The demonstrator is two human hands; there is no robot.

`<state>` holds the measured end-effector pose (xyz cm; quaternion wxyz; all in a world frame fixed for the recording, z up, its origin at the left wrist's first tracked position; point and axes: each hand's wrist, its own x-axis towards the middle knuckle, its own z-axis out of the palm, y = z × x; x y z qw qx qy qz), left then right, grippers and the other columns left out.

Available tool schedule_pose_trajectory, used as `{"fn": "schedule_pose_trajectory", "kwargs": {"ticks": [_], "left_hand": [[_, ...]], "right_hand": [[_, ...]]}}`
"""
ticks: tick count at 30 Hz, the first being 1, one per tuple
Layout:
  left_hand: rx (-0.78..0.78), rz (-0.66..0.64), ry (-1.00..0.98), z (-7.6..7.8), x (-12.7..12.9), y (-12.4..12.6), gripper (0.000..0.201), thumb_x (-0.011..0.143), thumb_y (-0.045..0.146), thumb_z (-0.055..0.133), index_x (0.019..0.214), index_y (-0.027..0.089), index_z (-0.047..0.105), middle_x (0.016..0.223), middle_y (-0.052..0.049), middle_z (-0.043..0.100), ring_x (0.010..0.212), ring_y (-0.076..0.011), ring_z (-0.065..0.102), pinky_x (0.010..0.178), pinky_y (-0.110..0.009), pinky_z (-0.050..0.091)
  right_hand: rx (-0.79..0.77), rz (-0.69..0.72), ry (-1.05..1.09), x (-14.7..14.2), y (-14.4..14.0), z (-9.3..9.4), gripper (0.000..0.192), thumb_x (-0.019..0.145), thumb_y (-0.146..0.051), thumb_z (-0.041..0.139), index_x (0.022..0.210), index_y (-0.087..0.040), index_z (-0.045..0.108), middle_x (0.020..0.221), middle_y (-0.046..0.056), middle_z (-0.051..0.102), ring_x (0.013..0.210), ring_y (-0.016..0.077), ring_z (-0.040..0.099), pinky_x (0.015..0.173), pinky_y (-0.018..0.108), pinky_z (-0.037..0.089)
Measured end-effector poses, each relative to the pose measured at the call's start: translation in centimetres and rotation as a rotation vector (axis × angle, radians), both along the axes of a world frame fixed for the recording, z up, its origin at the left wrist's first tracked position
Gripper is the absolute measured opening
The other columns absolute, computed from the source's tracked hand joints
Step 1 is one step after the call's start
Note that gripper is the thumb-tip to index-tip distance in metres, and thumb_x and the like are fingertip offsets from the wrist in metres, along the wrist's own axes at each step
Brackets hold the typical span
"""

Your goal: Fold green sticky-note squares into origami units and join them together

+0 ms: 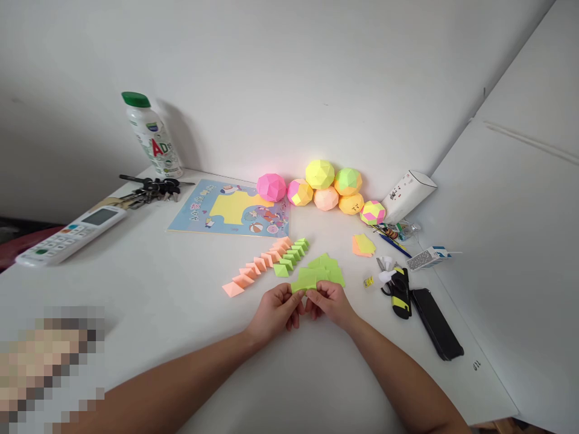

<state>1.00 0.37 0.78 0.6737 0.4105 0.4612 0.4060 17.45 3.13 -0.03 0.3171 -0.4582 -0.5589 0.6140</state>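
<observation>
Head view, left hand (275, 308): lower centre of frame, fingers pinched shut on the left edge of the green folded paper (307, 278)
Head view, right hand (330, 304): just beside the left hand, fingertips closed on the same paper's lower edge
Green folded paper: centre frame, held just above the white table (158, 301)
Behind it: rows of orange folded pieces (256, 266) and green folded pieces (292, 253)
Upper centre: paper balls (323, 188) against the wall
Right: black phone (436, 323)
Left: remote control (72, 234), bottle (151, 134)
</observation>
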Motion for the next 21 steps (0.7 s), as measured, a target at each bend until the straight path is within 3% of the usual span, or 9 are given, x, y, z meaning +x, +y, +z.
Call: {"fn": "schedule_pose_trajectory", "kwargs": {"ticks": [21], "left_hand": [[0.011,-0.029,0.008,-0.03,-0.11,0.01,0.035,0.076,0.050,0.056,0.069,0.018,0.044,0.058,0.003,0.060,0.038,-0.0087,0.052,0.036,-0.019,0.037]], "right_hand": [[0.004,-0.032,0.011,-0.08,-0.13,0.51,0.036,0.075,-0.043,0.062,0.057,-0.017,0.044,0.050,-0.001,0.062,0.036,0.0089,0.051,0.036,0.021,0.039]]}}
